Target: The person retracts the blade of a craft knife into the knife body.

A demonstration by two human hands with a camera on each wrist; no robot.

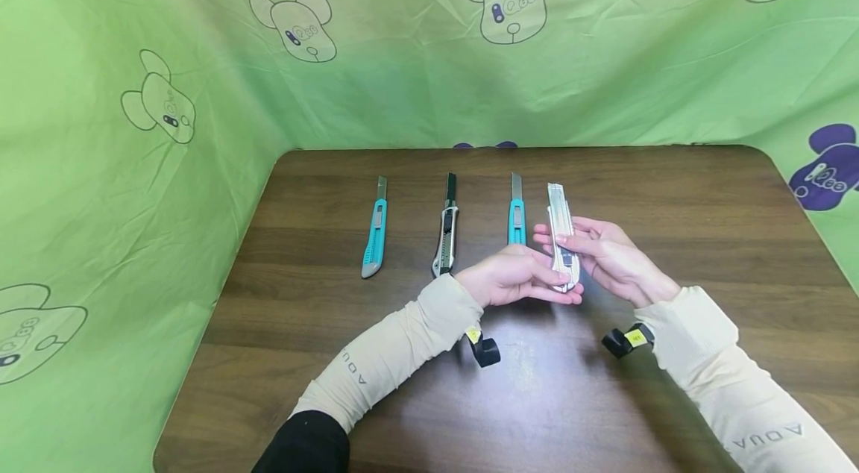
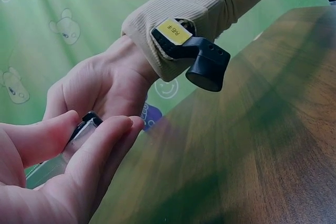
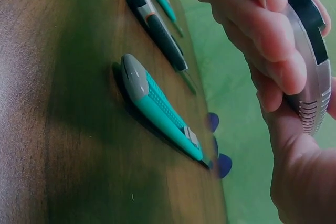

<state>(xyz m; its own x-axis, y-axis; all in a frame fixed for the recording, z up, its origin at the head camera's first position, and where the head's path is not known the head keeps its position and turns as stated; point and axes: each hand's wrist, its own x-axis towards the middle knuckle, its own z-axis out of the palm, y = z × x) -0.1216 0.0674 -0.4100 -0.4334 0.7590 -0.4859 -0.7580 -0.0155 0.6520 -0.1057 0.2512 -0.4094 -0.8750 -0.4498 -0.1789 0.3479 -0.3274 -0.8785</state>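
A silver utility knife (image 1: 562, 227) is raised over the table between both hands, its long axis pointing away from me. My left hand (image 1: 513, 275) pinches its near end, thumb on top and fingers beneath. From the right, my right hand (image 1: 614, 257) grips it around the middle, with the thumb along its upper face. In the left wrist view, the knife (image 2: 81, 137) shows between thumb and fingers, mostly covered by them. The right wrist view shows its silver side (image 3: 307, 72) with a black part at one end.
On the brown wooden table (image 1: 302, 354) lie a teal box cutter (image 1: 376, 238) at left, a black and silver cutter (image 1: 448, 223) beside it, and another teal cutter (image 1: 517, 215) partly behind my left hand. A green printed curtain (image 1: 403, 85) surrounds the back and sides.
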